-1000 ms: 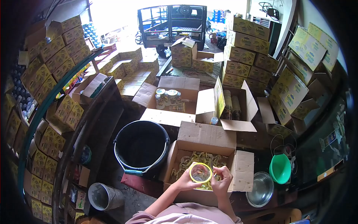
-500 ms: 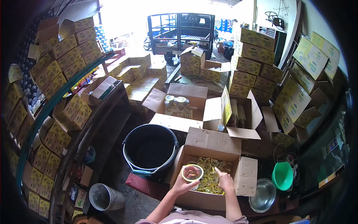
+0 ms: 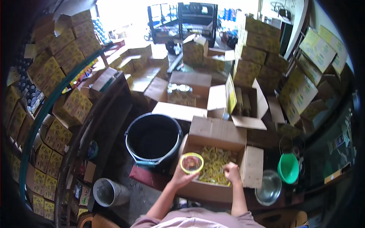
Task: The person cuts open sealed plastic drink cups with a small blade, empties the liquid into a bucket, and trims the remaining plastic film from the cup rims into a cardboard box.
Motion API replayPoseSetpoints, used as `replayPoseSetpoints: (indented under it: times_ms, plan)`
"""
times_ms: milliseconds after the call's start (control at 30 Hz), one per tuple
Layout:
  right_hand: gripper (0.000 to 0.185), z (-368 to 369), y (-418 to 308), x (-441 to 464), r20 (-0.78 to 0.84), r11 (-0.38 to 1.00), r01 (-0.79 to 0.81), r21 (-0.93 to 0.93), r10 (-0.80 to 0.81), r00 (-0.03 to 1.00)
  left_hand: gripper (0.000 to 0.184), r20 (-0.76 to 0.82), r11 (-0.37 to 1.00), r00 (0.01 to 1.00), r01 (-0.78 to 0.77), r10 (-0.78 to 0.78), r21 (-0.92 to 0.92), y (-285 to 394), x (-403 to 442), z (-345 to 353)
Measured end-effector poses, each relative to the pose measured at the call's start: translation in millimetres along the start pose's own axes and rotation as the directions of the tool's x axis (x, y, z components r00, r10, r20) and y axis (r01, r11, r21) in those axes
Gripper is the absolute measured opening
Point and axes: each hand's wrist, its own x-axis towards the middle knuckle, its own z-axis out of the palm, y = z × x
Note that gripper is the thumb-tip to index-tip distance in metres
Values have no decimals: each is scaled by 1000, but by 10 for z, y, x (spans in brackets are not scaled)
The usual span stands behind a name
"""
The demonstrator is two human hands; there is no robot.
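My left hand (image 3: 181,178) is wrapped round a clear round tub with a yellow rim (image 3: 192,163), tilted so its mouth faces me. Something reddish-brown shows through it. Beneath both hands stands an open cardboard box (image 3: 217,130) holding a heap of small yellow strip-like pieces (image 3: 213,157). My right hand (image 3: 232,172) is over the right part of that heap, its fingers curled in. Whatever is between those fingers, if anything, is hidden.
A black bucket (image 3: 131,131) stands left of the box. To the right are a metal bowl (image 3: 268,190) and a green basin (image 3: 288,168). Beyond lie an open box of cans (image 3: 179,91) and another open carton (image 3: 249,122). Stacked cartons (image 3: 51,159) line the left side.
The view has tilted and shifted slightly. My right hand's extended finger has curled in. The tub in my left hand has turned a little more toward me.
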Motion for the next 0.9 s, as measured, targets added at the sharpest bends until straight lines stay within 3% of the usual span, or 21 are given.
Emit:
replayPoseSetpoints:
  times_ms: [33, 100, 133, 167, 233, 300, 333, 433, 667, 900]
  plan:
    - [22, -78, -184, 21, -27, 955, -114, 275, 126, 992, 57, -12, 999, 999, -42, 42, 9, 111, 93, 12]
    - [20, -221, -362, 69, -115, 982, -91, 167, 111, 987, 60, -10, 996, 997, -77, 77, 46, 177, 192, -9]
    - [18, -226, -412, 80, -164, 956, -97, 275, 146, 976, 61, -19, 996, 996, -91, 91, -13, 204, 222, 2]
    - [19, -360, -594, 112, -133, 923, -204, 325, 259, 957, 62, -30, 991, 993, -118, 116, -70, 228, 260, 17]
    - [23, -494, -835, 193, -198, 803, -169, 572, 335, 921, 60, -49, 966, 994, -105, 96, -234, 281, 297, 70]
    - [24, -726, -1225, 276, -259, 775, -36, 631, 254, 932, 63, 5, 872, 998, -46, 55, -487, 234, 289, 98]
    - [25, -826, -1433, 311, -289, 757, 15, 653, 231, 929, 69, -23, 916, 999, -35, 28, -400, 132, 296, 119]
    - [25, -1036, -1899, 370, -314, 760, 90, 644, 155, 937, 78, -1, 773, 995, -77, 98, -630, 348, 297, 307]
    - [26, -1072, -2204, 336, -380, 796, 207, 569, 31, 925, 83, -70, 885, 997, -47, 17, -464, 405, 281, 348]
    - [25, -971, -2275, 292, -489, 831, 253, 495, 26, 872, 83, -149, 929, 987, -113, 64, -353, 367, 254, 362]
